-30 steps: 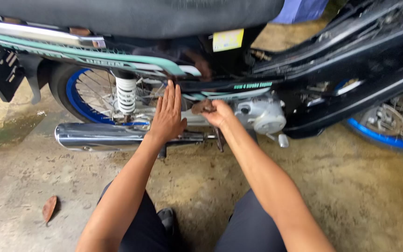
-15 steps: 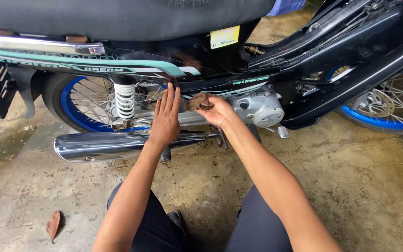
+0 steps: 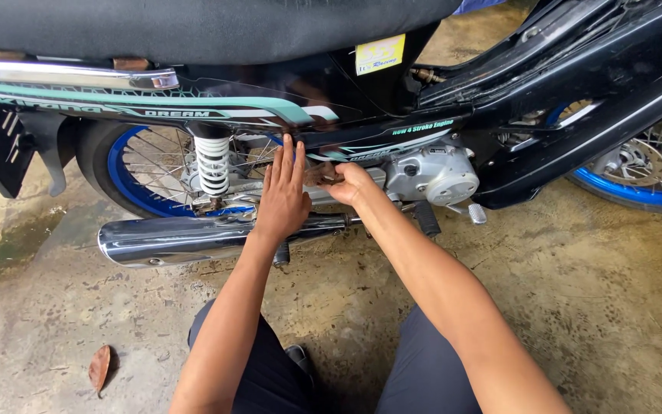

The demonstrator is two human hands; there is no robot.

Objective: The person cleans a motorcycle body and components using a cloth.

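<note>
Motorcycle (image 3: 499, 130), black with teal striping, spans the frame side-on; black seat (image 3: 193, 27) along the top edge. It stands on a stained concrete floor (image 3: 591, 291). Rear wheel (image 3: 128, 176), blue rim and wire spokes, at left; a second blue-rimmed wheel (image 3: 637, 180) at right. Chrome exhaust pipe (image 3: 185, 238) runs level below the rear wheel. White coil shock absorber (image 3: 212, 165) stands upright in front of the spokes. Silver engine casing (image 3: 434, 172) sits just right of the hands. Both forearms reach forward from the bottom edge, over dark-trousered knees. Left hand (image 3: 281, 195): palm flat, fingers straight and together pointing up, pressed against the frame area just above the exhaust pipe, holding nothing. Right hand (image 3: 350, 184): wrist bent leftward, fingers curled narrow around a small brownish part (image 3: 319, 175) under the side panel, between left hand and engine casing; the part's kind cannot be told. Black footpeg (image 3: 427, 218) hangs just below the right wrist. Dry brown leaf (image 3: 99, 366) on the floor at lower left, well apart from the hands.
</note>
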